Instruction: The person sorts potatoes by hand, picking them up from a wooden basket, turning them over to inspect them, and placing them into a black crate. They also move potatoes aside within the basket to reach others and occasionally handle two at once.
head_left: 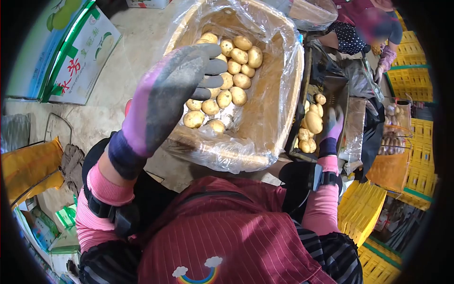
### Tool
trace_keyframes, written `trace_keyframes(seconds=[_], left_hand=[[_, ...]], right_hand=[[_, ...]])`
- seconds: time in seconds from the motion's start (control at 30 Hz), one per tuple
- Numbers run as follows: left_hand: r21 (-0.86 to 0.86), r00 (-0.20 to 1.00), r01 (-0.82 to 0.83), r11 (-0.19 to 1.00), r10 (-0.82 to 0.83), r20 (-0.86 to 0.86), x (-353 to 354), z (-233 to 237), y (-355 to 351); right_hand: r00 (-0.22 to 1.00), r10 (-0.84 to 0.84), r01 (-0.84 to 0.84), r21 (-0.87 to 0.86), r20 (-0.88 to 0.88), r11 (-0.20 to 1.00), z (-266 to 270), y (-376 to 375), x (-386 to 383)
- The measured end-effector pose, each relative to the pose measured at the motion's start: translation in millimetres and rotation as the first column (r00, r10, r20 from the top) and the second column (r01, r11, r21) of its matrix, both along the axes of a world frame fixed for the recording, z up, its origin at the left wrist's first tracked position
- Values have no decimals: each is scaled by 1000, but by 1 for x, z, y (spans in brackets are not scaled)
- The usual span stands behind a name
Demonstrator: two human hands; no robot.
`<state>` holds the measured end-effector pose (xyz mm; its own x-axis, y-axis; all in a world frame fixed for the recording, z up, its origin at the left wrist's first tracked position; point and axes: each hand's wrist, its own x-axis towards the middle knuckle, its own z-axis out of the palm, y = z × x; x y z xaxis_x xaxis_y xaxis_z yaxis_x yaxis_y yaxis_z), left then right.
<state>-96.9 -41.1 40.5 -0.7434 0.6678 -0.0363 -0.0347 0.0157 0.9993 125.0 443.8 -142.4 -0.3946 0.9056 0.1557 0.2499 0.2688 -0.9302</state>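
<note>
My left hand, in a purple and grey-black glove, hovers above a large basket lined with clear plastic. Its fingers are stretched out and hold nothing. Beneath and beside it, several pale yellow potatoes lie on the basket's floor; the hand hides some of them. Off to the right, my right hand, gloved the same way, reaches into a dark crate. It is beside a large potato and several smaller ones, its fingers extended and somewhat blurred, with no potato visible in its grasp.
Another person with gloved hands is at the upper right, near black plastic bags. Yellow crates are stacked along the right. At left stand a printed carton and an orange-yellow sack.
</note>
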Motion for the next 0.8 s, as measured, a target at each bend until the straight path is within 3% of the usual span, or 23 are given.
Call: trace_keyframes(seconds=[0.03, 0.07, 0.1, 0.13, 0.17, 0.2, 0.23, 0.27, 0.3, 0.33, 0.37, 0.4, 0.47, 0.5, 0.53, 0.57, 0.6, 0.63, 0.67, 0.8], left_hand=[[27, 998, -2, 1000, 3, -64, 1, 1, -3], [53, 992, 3, 999, 4, -125, 1, -1, -5], [33, 921, 49, 998, -32, -389, -3, -5, -9], [31, 923, 50, 998, -34, -384, -3, -5, -9], [103, 973, 11, 995, 13, -231, -1, -3, -8], [166, 996, -43, 985, 55, -68, 1, -1, -9], [162, 996, -52, 985, 63, -63, 1, 2, -12], [134, 997, -57, 989, 64, -48, 0, 5, -16], [104, 997, -63, 993, 67, -34, -1, 7, -20], [99, 996, -78, 992, 81, -30, -3, 6, -24], [113, 991, -81, 990, 92, -94, -6, 5, -29], [129, 980, -81, 988, 102, -170, -9, 5, -33], [127, 984, -181, 975, 180, 17, -8, 10, -44], [72, 990, -140, 987, 139, 25, -11, 22, -48], [-40, 981, -136, 990, 129, -145, -16, 21, -55], [-43, 994, -108, 993, 108, 13, -16, 28, -60], [85, 969, -159, 984, 140, 203, -15, 31, -58], [-55, 987, -141, 988, 144, 65, -16, 30, -57], [-24, 993, -113, 993, 112, -46, -20, 21, -59], [-52, 993, -115, 992, 114, -35, -17, 15, -49]], right_hand=[[989, 134, -141, 149, 58, 979, 63, -74, -42], [930, 368, -367, 81, 4, 927, 99, -121, -70], [839, 543, -545, -40, -48, 838, 112, -141, -92], [758, 646, -647, -19, 94, 762, 119, -166, -114], [565, 816, -821, -16, 123, 571, 109, -185, -137], [445, 879, -886, -56, 173, 460, 103, -221, -157], [249, 893, -921, -192, 375, 338, 76, -233, -173], [71, 916, -938, -286, 396, 196, 50, -253, -187], [-148, 934, -765, -636, 324, 99, 24, -263, -197], [-281, 834, -885, -464, 475, -33, -48, -265, -199], [-613, 442, -782, -580, 655, -226, -95, -271, -208], [-691, 204, -719, -631, 693, -293, -134, -279, -206], [-657, 301, -749, -646, 692, -150, -175, -281, -191], [-636, 338, -757, -645, 694, -102, -186, -283, -185], [-619, 362, -762, -644, 697, -64, -191, -286, -183], [-609, 394, -758, -651, 689, -34, -197, -288, -180], [-592, 432, -755, -656, 680, -1, -198, -287, -180], [-577, 473, -743, -668, 666, 35, -201, -286, -174], [-560, 513, -730, -680, 650, 67, -202, -282, -174], [-438, 694, -691, -707, 572, 147, -187, -267, -179]])
